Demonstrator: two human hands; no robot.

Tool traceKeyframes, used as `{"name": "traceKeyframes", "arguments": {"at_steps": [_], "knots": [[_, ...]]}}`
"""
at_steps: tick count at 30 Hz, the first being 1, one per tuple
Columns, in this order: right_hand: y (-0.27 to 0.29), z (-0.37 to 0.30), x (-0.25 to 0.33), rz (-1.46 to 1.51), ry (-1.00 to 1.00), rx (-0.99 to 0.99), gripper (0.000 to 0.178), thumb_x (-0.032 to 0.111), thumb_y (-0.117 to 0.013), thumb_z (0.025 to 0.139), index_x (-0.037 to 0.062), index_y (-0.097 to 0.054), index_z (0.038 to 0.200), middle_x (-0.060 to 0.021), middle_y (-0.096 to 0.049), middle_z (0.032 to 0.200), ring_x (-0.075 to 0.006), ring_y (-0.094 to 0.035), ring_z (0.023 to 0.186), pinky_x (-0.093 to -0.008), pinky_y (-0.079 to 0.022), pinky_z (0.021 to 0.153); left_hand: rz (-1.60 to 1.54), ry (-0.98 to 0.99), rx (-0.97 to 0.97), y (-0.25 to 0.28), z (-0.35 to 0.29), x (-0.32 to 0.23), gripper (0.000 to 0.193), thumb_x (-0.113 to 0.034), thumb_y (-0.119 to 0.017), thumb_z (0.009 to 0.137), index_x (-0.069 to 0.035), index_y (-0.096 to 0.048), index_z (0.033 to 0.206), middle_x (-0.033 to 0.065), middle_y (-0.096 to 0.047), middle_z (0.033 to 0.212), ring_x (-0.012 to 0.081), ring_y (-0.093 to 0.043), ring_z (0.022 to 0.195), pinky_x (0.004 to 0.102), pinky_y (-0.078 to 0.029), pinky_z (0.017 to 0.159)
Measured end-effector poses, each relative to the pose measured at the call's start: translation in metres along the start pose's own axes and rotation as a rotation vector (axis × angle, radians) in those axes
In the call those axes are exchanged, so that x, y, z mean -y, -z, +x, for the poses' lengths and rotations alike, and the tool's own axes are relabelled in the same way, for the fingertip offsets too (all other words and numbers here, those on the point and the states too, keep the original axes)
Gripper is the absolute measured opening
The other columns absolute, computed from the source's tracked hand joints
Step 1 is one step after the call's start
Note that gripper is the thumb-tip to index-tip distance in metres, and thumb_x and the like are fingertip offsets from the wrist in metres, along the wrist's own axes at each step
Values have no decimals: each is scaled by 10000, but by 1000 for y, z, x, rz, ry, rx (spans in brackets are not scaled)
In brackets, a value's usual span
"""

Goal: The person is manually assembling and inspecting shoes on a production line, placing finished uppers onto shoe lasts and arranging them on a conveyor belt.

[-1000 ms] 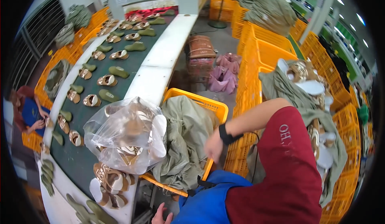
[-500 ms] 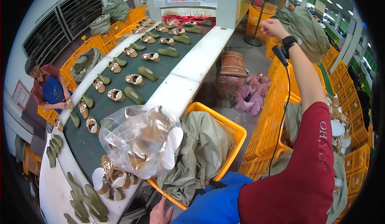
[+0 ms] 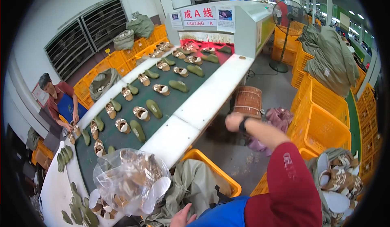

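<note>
My left hand (image 3: 183,217) is at the lower edge beside a grey-green cloth sack (image 3: 191,186), thumb and fingers apart, with nothing seen in it. My right hand (image 3: 234,122), with a dark watch on the wrist, reaches out past the conveyor's white side. Motion blurs its fingers, so I cannot tell what it holds, if anything. Left of the sack lies a clear plastic bag (image 3: 122,178) of brown-and-white shoes. Beyond it, shoes (image 3: 141,113) and green shoe lasts (image 3: 154,109) stand in rows on the green conveyor belt (image 3: 170,110).
A yellow crate (image 3: 225,176) holds the sack. Another person (image 3: 65,101) handles a shoe across the belt. More lasts (image 3: 81,210) lie at the near left. To my right are stacked yellow crates (image 3: 321,125) and a sack of shoes (image 3: 343,182). A fan (image 3: 280,66) stands farther back.
My right hand has come down and left from its raised place. The view has shifted, showing more of the far side. The black corded device near my right arm is out of view.
</note>
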State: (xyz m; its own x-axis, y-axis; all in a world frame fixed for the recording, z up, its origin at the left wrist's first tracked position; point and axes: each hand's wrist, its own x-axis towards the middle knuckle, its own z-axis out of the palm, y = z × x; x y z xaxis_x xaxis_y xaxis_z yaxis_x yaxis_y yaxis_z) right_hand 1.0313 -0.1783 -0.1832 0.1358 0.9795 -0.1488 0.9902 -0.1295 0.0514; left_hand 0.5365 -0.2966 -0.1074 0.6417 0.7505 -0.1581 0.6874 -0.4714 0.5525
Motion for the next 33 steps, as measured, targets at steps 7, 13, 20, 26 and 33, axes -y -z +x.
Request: {"name": "traceKeyframes", "arguments": {"at_steps": [7, 13, 20, 26, 33], "knots": [[-172, -160, 55, 501, 393, 630, 215, 243, -551, 745, 85, -650, 853, -116, -652, 821, -278, -617, 779, -395, -473, 713, 480, -147, 98, -139, 32, 163, 453, -292, -556, 835, -66, -449, 1212, 218, -609, 953, 370, -591, 870, 419, -468, 734], [-182, -178, 2, 418, 252, 777, 230, 272, -548, 764, 94, -652, 867, -111, -651, 815, -279, -614, 774, -394, -463, 706, 908, -198, 169, -289, 9, 332, 454, -325, -534, 842, -42, -457, 1189, 241, -601, 953, 386, -581, 883, 433, -463, 744], [-191, -107, -86, 636, 351, 717, 194, 274, -547, 783, 105, -642, 799, -91, -636, 739, -250, -606, 710, -373, -459, 685, 446, -62, 292, -268, 126, 255, 450, -291, -561, 826, -63, -459, 1201, 220, -608, 935, 369, -592, 852, 422, -472, 721], [-182, -51, -213, 609, 348, 904, 202, 233, -534, 783, 77, -643, 851, -125, -647, 807, -278, -613, 755, -390, -460, 672, -25, 108, 396, -211, 256, 30, 455, -263, -585, 813, -82, -461, 1212, 203, -615, 919, 354, -601, 826, 412, -479, 701], [-124, -30, -260, 387, 692, 752, 214, 176, -483, 769, 33, -627, 837, -188, -625, 795, -338, -596, 755, -414, -468, 695, -134, 149, 224, -115, 347, -143, 470, -273, -615, 785, -95, -481, 1199, 198, -615, 852, 345, -605, 758, 409, -484, 650]]}}
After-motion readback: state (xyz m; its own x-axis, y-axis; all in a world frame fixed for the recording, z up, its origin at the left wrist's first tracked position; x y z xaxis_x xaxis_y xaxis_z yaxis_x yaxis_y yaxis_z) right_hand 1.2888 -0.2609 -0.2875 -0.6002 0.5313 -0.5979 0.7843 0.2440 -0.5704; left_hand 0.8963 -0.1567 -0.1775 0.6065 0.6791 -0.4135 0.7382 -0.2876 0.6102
